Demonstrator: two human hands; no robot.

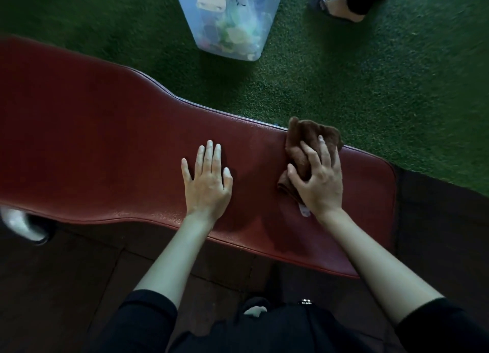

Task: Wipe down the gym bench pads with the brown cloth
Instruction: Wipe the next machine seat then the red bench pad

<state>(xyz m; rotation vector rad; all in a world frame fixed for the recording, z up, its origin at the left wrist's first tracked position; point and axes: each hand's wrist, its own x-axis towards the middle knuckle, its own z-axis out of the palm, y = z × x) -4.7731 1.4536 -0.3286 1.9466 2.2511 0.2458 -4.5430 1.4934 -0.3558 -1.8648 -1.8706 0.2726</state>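
Forearms (172, 255) reach up from 6 o'clock onto the red padded surface (92, 141). The left hand (207, 178) lies flat on it, fingers straight and slightly spread. At its 3 o'clock, the right hand (317, 180) curls around the bunched brown cloth (309, 138), pressing it to the surface near the far edge. Beyond, toward 12 o'clock, a clear plastic bin (232, 22) stands on green turf (370, 75).

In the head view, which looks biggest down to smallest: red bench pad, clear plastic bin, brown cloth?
1. red bench pad, easily largest.
2. clear plastic bin, cut off at the top edge.
3. brown cloth, bunched, partly under the right hand.
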